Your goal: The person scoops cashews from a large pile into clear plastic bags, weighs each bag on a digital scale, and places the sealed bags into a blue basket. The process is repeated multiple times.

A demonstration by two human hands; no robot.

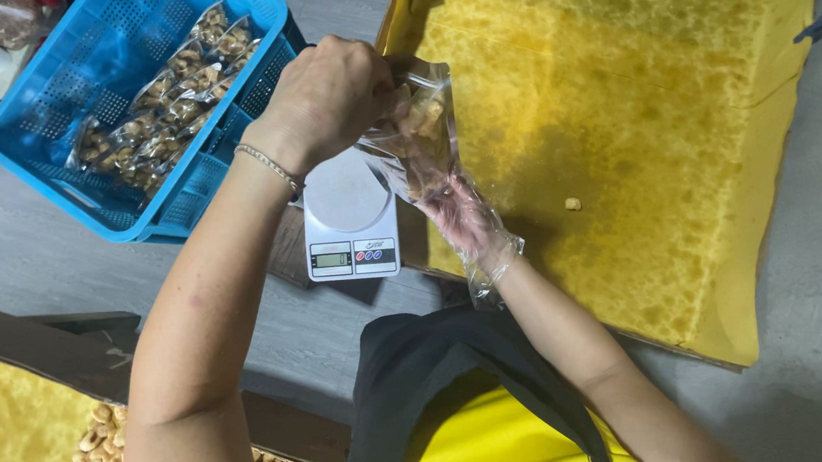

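Here the left hand [327,93] pinches the clear bag [419,135] at twelve o'clock; the gloved right hand [465,218] cups it below. Tipping could spill nuts onto the scale [349,217].

A clear, glossy plastic pouch [419,135] is crinkling and catching light, pinched by the bare left hand [328,96]. The right hand [465,218] is wearing a thin, see-through plastic glove, wrinkled at the wrist. At six o'clock from the pouch, a smooth white plastic kitchen scale [349,217] is showing a matt platform. At nine o'clock, a perforated blue plastic crate [37,106] is looking hard and slightly shiny. At three o'clock, yellow paper sheeting [661,116] is looking matt and blotched.
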